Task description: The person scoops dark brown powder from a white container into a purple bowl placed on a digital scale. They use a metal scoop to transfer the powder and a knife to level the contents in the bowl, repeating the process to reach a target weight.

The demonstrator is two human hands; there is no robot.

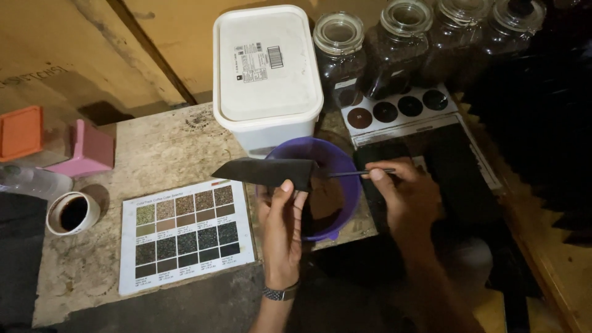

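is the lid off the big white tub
No, the white tub has its lid shut flat on top, standing behind the purple bowl that the left hand and right hand work over.

A white lidded plastic tub [266, 74] stands at the back of the worn table [166, 148]; four clamp-lid glass jars [394, 43] of dark contents line up to its right, behind a white tray of round dark samples [398, 108]; a colour chart card [187, 233] lies in front; left of it sit a cup of dark liquid [73, 213], a pink scoop [86, 151] and an orange lid [20, 131]
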